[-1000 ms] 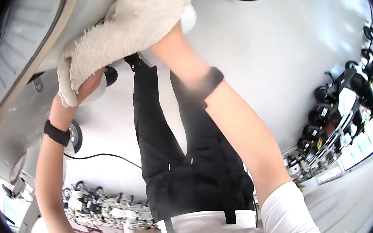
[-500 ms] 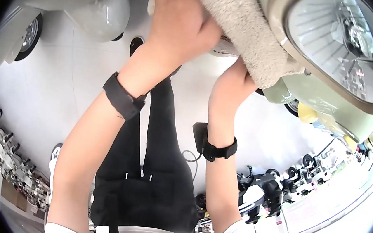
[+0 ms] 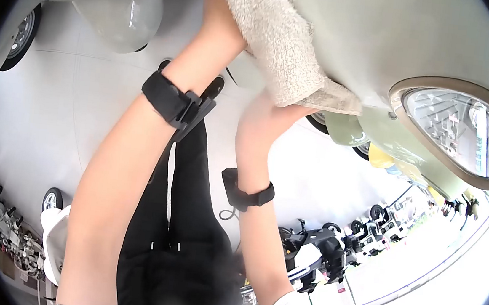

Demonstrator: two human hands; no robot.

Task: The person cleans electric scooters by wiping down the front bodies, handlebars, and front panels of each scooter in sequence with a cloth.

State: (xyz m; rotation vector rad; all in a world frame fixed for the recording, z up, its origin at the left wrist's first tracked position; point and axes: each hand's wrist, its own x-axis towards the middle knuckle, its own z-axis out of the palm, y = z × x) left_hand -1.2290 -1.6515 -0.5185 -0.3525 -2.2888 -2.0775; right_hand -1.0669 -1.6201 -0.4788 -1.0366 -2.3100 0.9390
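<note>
A beige, fluffy towel (image 3: 280, 43) hangs against the pale green-grey body panel (image 3: 364, 34) of a vehicle, likely a scooter. My left hand (image 3: 222, 16) is at the top of the view, closed on the towel's left side; the cloth and the frame edge hide its fingers. Lower down, my right hand (image 3: 266, 116) grips the towel's bottom corner, with most of its fingers tucked behind the cloth. To the right of the towel sits a clear headlight (image 3: 458, 130) in a brownish-gold trim ring. Each wrist wears a black strap.
Another glossy pale body with a wheel (image 3: 21, 40) stands at the upper left. Behind me a black and white scooter (image 3: 317, 255) and rows of others line the floor (image 3: 70, 110). A white rounded part (image 3: 55, 243) is near my left elbow.
My view has shifted, so the headlight sits lower and farther right. Towel and both hands appear farther left against the panel. The towel now covers more of my left hand.
</note>
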